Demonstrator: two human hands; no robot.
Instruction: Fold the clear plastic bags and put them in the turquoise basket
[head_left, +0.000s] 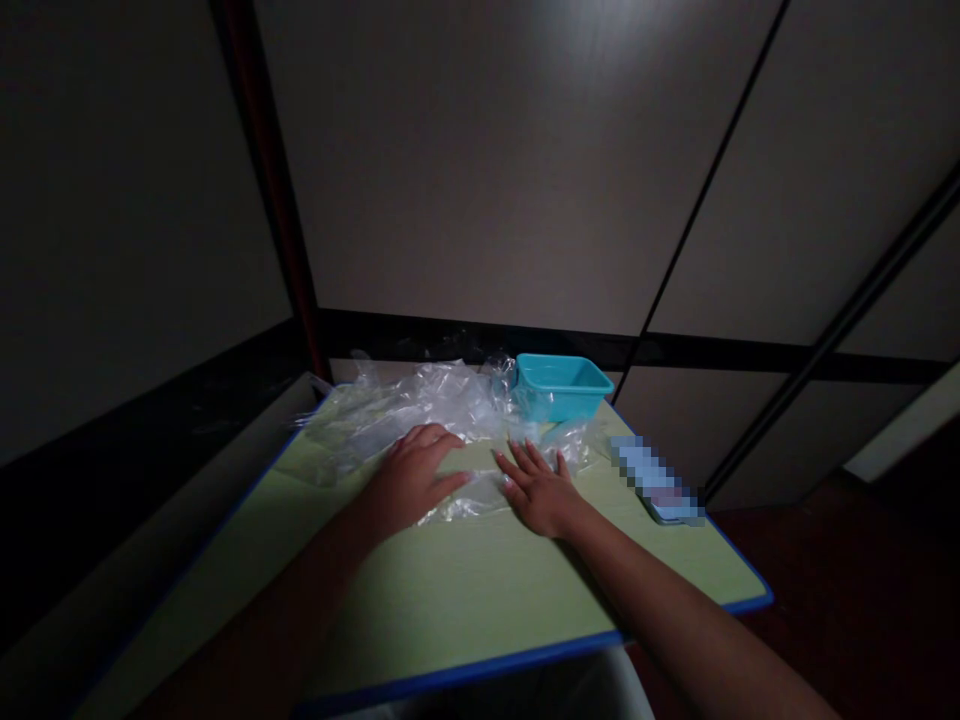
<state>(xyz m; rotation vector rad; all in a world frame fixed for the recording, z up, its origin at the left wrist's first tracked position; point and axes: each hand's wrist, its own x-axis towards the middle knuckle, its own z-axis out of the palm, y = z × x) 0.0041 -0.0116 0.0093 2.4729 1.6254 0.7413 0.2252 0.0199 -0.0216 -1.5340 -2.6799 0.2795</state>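
Crumpled clear plastic (442, 400) spreads over the back and middle of a pale green table (480, 590) with a blue edge. My left hand (420, 480) rests on the plastic, its thumb and fingers apart. To its right, my right hand (538, 492) lies palm down with fingers spread, touching the plastic's near part. A turquoise rectangular basket (566, 390) stands at the table's back right, beside the plastic, and nothing shows inside the part of it that I can see.
A blurred-out flat item (656, 482) lies near the table's right edge. Dark panelled wall (487, 200) rises behind the table. Below the front edge, a pale rounded object (626, 685) partly shows.
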